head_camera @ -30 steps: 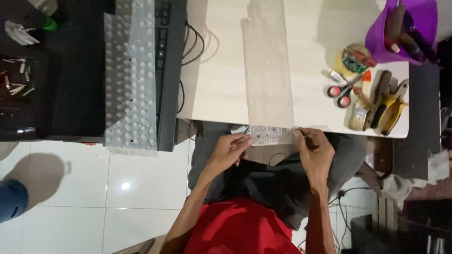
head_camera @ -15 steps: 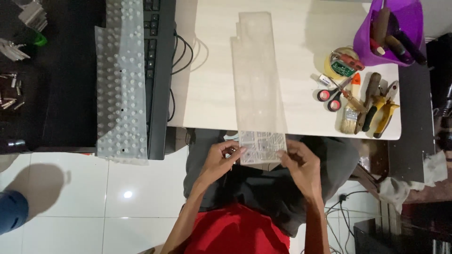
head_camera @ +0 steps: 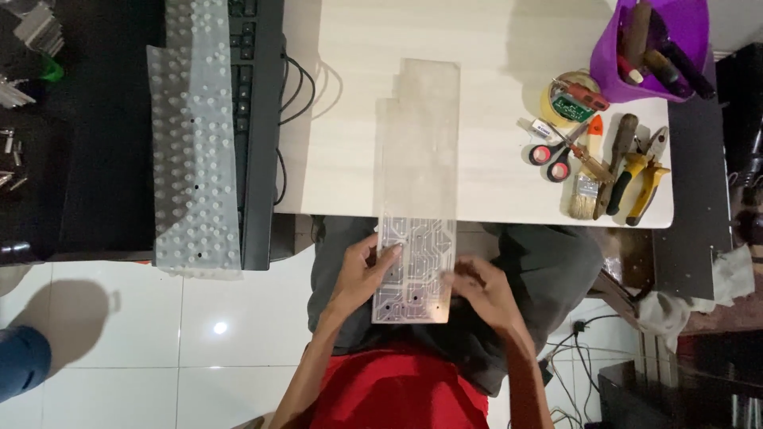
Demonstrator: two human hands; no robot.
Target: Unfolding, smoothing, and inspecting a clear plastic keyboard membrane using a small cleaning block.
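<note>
Head view is looking straight down at a person who is sitting at a pale wooden table. A long clear plastic sheet with thin printed lines is lying in the centre of the frame. Its long axis is running from top to bottom of the picture: the far end is resting on the table, and the near end is hanging over the table edge above the person's lap. The printed lines are showing clearly only on this near part.

The left hand is gripping the sheet's left edge, with the thumb lying on top of the sheet and the other fingers curled under it. The right hand is touching the sheet's lower right edge with bent fingers; I cannot tell if it is really pinching the sheet.

In the upper right corner a purple cup is standing and holding several tool handles that are leaning in it. Just below it, red scissors, a paintbrush and yellow pliers are lying on the table, close together. At the left of the frame a black keyboard is lying with its long side going top to bottom, and a white bumpy rubber mat is partly covering it.
</note>
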